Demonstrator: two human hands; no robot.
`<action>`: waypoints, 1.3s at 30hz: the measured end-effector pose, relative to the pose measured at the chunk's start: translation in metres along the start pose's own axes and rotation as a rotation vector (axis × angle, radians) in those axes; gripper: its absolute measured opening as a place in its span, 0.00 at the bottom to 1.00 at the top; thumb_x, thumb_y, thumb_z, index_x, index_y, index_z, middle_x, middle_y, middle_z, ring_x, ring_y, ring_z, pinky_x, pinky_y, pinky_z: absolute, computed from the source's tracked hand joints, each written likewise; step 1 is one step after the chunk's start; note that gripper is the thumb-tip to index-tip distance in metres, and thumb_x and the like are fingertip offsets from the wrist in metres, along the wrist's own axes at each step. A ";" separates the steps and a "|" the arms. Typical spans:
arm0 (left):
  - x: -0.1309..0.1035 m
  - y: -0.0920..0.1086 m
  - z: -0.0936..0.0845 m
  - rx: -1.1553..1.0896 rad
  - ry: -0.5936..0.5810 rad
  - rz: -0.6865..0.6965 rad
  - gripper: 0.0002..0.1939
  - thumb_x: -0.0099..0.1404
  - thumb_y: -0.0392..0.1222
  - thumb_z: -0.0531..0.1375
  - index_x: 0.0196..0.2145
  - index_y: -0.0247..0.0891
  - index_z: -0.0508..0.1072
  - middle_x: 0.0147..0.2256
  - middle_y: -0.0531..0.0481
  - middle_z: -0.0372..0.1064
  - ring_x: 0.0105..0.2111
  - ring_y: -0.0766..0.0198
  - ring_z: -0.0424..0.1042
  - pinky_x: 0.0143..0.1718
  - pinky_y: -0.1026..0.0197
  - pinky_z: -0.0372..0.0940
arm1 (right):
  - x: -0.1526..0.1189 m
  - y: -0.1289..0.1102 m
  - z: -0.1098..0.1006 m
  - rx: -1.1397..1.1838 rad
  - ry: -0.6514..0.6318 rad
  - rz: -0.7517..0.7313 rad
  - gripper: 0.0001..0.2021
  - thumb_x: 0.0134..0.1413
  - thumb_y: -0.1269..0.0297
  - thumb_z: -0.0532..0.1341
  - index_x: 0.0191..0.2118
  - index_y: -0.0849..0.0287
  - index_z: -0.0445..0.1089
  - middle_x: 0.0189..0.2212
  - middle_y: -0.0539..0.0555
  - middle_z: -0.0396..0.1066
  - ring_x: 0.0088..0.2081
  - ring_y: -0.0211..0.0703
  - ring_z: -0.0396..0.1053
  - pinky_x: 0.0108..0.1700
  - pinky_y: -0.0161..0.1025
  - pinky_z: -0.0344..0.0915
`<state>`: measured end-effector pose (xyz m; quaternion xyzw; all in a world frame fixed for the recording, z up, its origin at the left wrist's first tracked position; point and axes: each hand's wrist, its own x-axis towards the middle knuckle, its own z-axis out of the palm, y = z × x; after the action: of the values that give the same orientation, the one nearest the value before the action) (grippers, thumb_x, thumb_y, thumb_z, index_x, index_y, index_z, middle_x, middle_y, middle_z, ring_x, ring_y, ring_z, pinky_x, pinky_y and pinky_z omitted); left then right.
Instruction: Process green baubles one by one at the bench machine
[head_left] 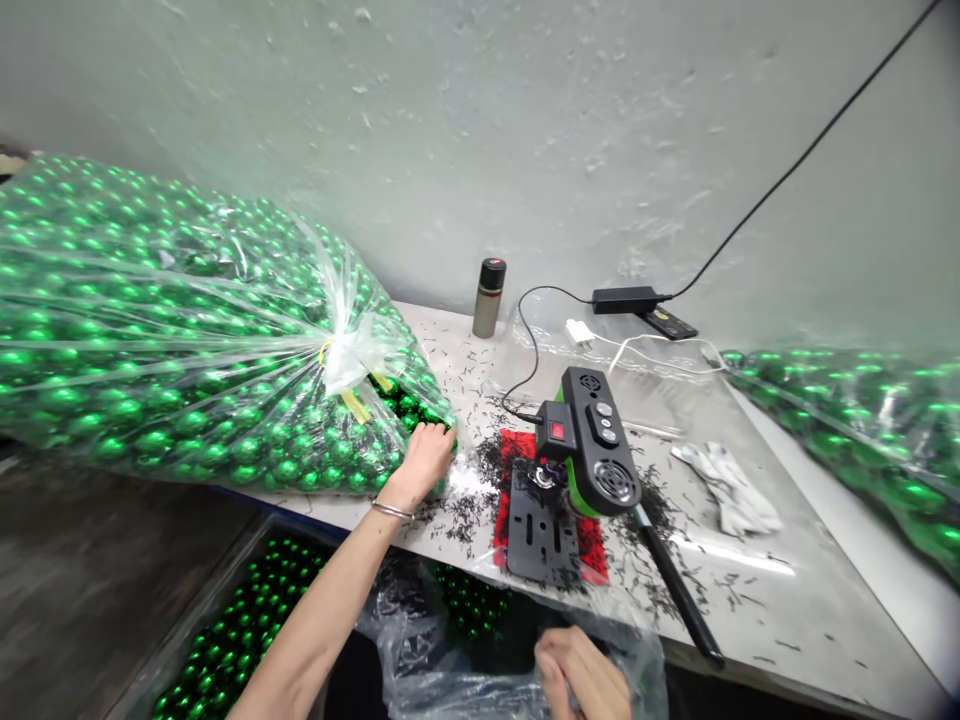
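Observation:
My left hand (429, 460), with a bracelet on the wrist, is at a torn opening in a large clear plastic bag (341, 370) of shiny green balls (289, 468). Its fingers are curled at the lower right edge of the opening; what they grip is hidden. Dark green balls (405, 403) show bare inside the hole. Low in the view, my right hand (583, 672) is closed, with the fingers folded inward, so I cannot make out what it holds. Around it lies an open clear plastic bag (457, 690) with green balls (472, 603) inside, below the table edge.
A black and green machine (600, 440) with a long black handle (679, 590) and slotted base plate (540, 545) stands on a red mat (592, 550). Small black pieces litter the table (817, 590). A bottle (489, 298), power adapter (624, 300), white gloves (731, 488) and another ball bag (862, 420) are around.

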<state>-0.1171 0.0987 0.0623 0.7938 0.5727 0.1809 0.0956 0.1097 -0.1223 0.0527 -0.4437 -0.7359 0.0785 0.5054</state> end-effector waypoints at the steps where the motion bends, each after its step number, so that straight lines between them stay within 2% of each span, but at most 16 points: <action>1: 0.001 0.001 -0.001 -0.030 -0.005 -0.010 0.07 0.62 0.32 0.63 0.39 0.37 0.77 0.37 0.38 0.75 0.40 0.48 0.75 0.48 0.51 0.64 | -0.001 0.000 0.000 -0.007 -0.014 0.000 0.10 0.59 0.79 0.55 0.32 0.58 0.68 0.24 0.52 0.71 0.23 0.38 0.69 0.28 0.35 0.66; 4: -0.004 0.002 -0.011 -0.291 0.014 -0.065 0.15 0.64 0.39 0.63 0.48 0.38 0.77 0.41 0.40 0.76 0.40 0.50 0.76 0.45 0.52 0.68 | -0.007 0.001 0.001 -0.019 -0.024 0.009 0.10 0.60 0.79 0.55 0.33 0.58 0.68 0.24 0.53 0.71 0.25 0.39 0.70 0.29 0.35 0.67; 8: -0.021 0.008 -0.029 -1.063 -0.015 -0.284 0.25 0.66 0.48 0.62 0.59 0.38 0.71 0.43 0.43 0.77 0.41 0.55 0.78 0.43 0.55 0.72 | -0.013 0.000 0.003 -0.020 -0.031 -0.006 0.10 0.60 0.79 0.54 0.34 0.59 0.68 0.24 0.53 0.71 0.26 0.38 0.69 0.29 0.34 0.66; 10: -0.033 0.016 -0.030 -1.386 -0.053 -0.394 0.26 0.65 0.49 0.64 0.58 0.37 0.72 0.43 0.44 0.78 0.40 0.58 0.78 0.42 0.57 0.73 | -0.012 0.000 0.002 -0.023 -0.068 -0.018 0.10 0.60 0.80 0.54 0.34 0.59 0.67 0.25 0.53 0.70 0.26 0.37 0.69 0.29 0.34 0.66; 12: -0.043 0.027 -0.024 -1.587 -0.074 -0.487 0.22 0.64 0.48 0.66 0.52 0.36 0.75 0.43 0.43 0.78 0.37 0.61 0.78 0.40 0.60 0.73 | -0.009 0.000 0.001 -0.033 -0.097 -0.031 0.10 0.60 0.80 0.54 0.33 0.58 0.66 0.24 0.52 0.70 0.26 0.37 0.68 0.29 0.34 0.66; 17: -0.061 0.057 0.003 -1.815 -0.110 -0.662 0.11 0.64 0.46 0.67 0.41 0.36 0.77 0.40 0.44 0.80 0.36 0.64 0.78 0.37 0.65 0.74 | -0.001 -0.005 -0.002 -0.063 -0.073 -0.068 0.10 0.60 0.80 0.56 0.32 0.58 0.66 0.23 0.52 0.70 0.25 0.37 0.68 0.28 0.34 0.65; 23: -0.065 0.075 0.021 -1.793 -0.185 -0.699 0.13 0.64 0.49 0.67 0.38 0.35 0.76 0.37 0.43 0.79 0.38 0.60 0.78 0.43 0.59 0.75 | -0.006 -0.005 -0.008 -0.101 -0.055 -0.010 0.10 0.60 0.79 0.55 0.32 0.58 0.66 0.24 0.51 0.70 0.25 0.36 0.68 0.28 0.34 0.65; 27: -0.065 0.087 0.035 -1.616 -0.131 -0.680 0.18 0.56 0.47 0.71 0.42 0.35 0.77 0.40 0.44 0.80 0.39 0.59 0.78 0.45 0.57 0.73 | -0.012 -0.003 -0.012 -0.121 -0.056 0.012 0.10 0.61 0.79 0.55 0.32 0.59 0.66 0.23 0.51 0.70 0.25 0.36 0.68 0.28 0.34 0.65; 30: -0.067 0.098 0.049 -1.340 -0.051 -0.503 0.22 0.56 0.50 0.70 0.46 0.38 0.78 0.43 0.44 0.79 0.44 0.56 0.76 0.50 0.53 0.69 | -0.016 -0.002 -0.014 -0.129 -0.061 0.024 0.09 0.62 0.78 0.55 0.32 0.59 0.66 0.24 0.51 0.70 0.26 0.36 0.68 0.29 0.34 0.65; 34: -0.073 0.108 0.064 -0.857 0.065 -0.276 0.17 0.60 0.51 0.68 0.46 0.44 0.80 0.43 0.45 0.78 0.47 0.51 0.73 0.57 0.46 0.62 | -0.020 -0.002 -0.015 -0.141 -0.058 0.039 0.10 0.62 0.79 0.55 0.32 0.58 0.66 0.24 0.51 0.70 0.26 0.36 0.67 0.29 0.33 0.64; 39: -0.076 0.116 0.070 -0.601 0.113 -0.110 0.15 0.63 0.49 0.67 0.47 0.45 0.80 0.45 0.44 0.77 0.51 0.49 0.70 0.59 0.43 0.56 | -0.020 -0.001 -0.019 -0.148 -0.065 0.037 0.10 0.62 0.78 0.55 0.32 0.59 0.67 0.24 0.51 0.70 0.25 0.36 0.68 0.28 0.33 0.65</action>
<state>-0.0085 -0.0067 0.0263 0.6864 0.5401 0.3806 0.3038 0.1265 -0.1441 0.0494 -0.4906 -0.7473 0.0474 0.4456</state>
